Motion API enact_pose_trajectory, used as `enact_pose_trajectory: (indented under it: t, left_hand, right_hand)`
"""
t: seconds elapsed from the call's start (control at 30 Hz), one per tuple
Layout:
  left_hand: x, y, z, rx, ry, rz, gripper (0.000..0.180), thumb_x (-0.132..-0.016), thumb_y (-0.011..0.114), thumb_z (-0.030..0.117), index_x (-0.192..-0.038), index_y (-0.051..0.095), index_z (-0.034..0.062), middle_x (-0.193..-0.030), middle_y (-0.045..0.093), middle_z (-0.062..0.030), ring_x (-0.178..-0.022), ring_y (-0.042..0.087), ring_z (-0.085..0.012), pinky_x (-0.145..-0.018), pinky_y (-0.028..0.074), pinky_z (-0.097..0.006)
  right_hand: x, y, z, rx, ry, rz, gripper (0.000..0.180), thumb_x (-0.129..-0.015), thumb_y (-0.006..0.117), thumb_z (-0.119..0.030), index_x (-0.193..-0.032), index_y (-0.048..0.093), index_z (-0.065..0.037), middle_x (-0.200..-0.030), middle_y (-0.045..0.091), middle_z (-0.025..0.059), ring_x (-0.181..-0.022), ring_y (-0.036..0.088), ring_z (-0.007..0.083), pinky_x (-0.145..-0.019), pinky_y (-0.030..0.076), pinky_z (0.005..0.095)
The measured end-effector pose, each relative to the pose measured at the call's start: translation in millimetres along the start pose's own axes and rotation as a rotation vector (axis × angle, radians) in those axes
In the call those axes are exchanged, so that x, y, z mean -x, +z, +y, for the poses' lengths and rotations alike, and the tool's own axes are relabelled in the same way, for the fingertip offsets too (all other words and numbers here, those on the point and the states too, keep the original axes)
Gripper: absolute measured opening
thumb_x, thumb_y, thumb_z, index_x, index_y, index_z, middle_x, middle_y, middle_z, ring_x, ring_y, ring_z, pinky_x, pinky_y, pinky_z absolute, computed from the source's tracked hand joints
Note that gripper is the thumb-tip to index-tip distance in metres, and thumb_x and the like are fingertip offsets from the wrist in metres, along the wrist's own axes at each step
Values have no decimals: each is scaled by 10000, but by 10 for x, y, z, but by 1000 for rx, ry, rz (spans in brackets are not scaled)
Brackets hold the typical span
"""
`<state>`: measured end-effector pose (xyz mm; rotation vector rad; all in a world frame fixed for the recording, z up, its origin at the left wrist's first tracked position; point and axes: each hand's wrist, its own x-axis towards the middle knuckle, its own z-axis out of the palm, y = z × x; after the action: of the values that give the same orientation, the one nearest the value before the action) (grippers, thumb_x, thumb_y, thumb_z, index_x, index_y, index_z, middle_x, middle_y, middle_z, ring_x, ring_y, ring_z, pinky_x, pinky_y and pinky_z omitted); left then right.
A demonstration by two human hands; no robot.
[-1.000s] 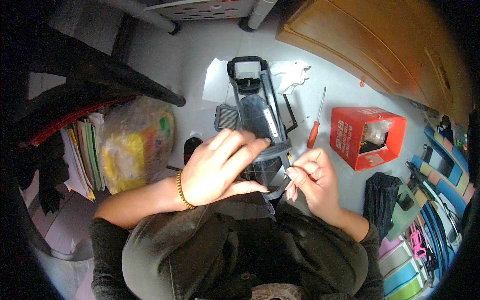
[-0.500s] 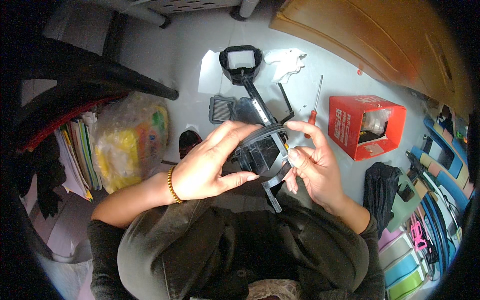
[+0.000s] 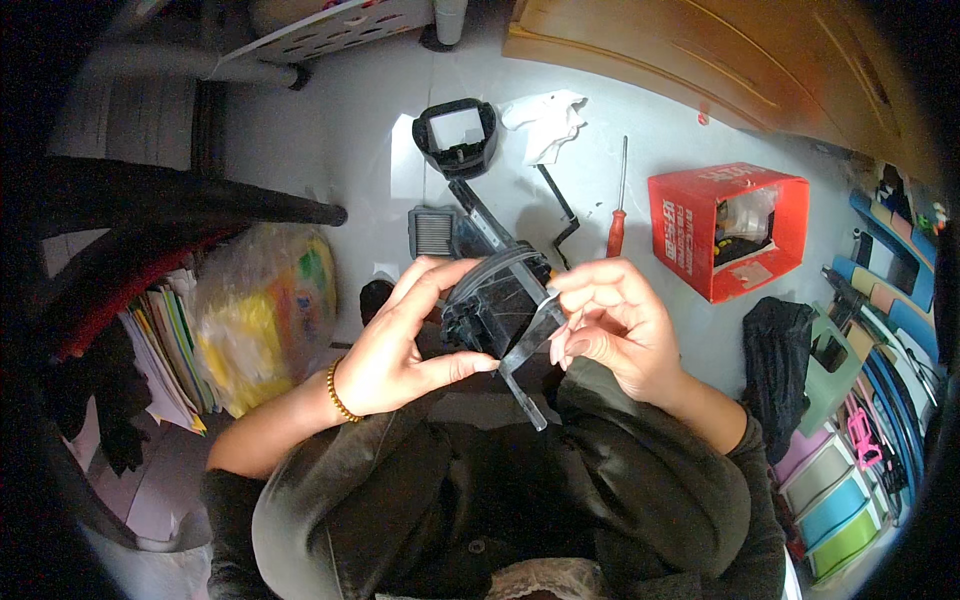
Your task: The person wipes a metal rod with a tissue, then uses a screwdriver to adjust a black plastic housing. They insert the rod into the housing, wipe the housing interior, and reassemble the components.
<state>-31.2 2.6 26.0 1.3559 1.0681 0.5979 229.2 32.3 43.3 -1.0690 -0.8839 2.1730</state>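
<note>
My left hand (image 3: 400, 345) is wrapped around a black plastic housing (image 3: 490, 310) with a ribbed round rim, its thumb along the near side. A long flat black strip (image 3: 488, 221) runs lengthwise over the housing and out past its far end. Toward me, the strip continues as a bent dark end piece (image 3: 528, 345) with a narrow tip pointing at my lap. My right hand (image 3: 620, 325) is closed at this bent piece, fingertips curled against its edge and the thumb lower down. My palms and fingers hide part of the housing.
On the pale floor beyond lie a black frame (image 3: 456, 138), a grey pleated filter (image 3: 433, 233), white crumpled tissue (image 3: 545, 125), a thin black bent rod (image 3: 557, 205) and a red-handled screwdriver (image 3: 617, 232). A red open box (image 3: 690, 235) stands right; a plastic-wrapped bundle (image 3: 265, 320) sits left.
My right fingers have shifted on the bent piece: the thumb has come off the strip's top and now sits lower. The housing stays in my left hand. The whole view has shifted slightly.
</note>
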Motion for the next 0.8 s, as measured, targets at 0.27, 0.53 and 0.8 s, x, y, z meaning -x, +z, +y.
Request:
enact_pose_trajectory:
  t: [0.27,0.53,0.8]
  left_hand:
    - [-44,-27,85,-43,69,-78,808,-757,845,260,-1400,434,-6,-1297,515,-160,-1186,518,-301,-1028,415,-392]
    - [-45,-30,139,-14,107,-157,783,-778,825,252,-1406,440,-14,-1287,520,-173,-1194,520,-324,-1033,418,-407]
    - [-38,-16,101,-32,152,-173,775,-776,817,254,-1406,443,2,-1268,517,-189,-1162,543,-359,-991,449,-421]
  right_hand:
    - [-20,10,37,182,-88,70,353,-882,716,-25,-1178,524,-22,-928,625,41,-789,594,108,-710,473,225]
    - [-125,-124,59,598,-264,96,553,-796,803,-76,-1271,528,-12,-1148,558,62,-1033,530,133,-876,434,288]
    - [-90,-116,-24,537,-144,-65,487,-804,762,-5,-1260,593,15,-1315,530,155,-1191,559,224,-1021,439,348]
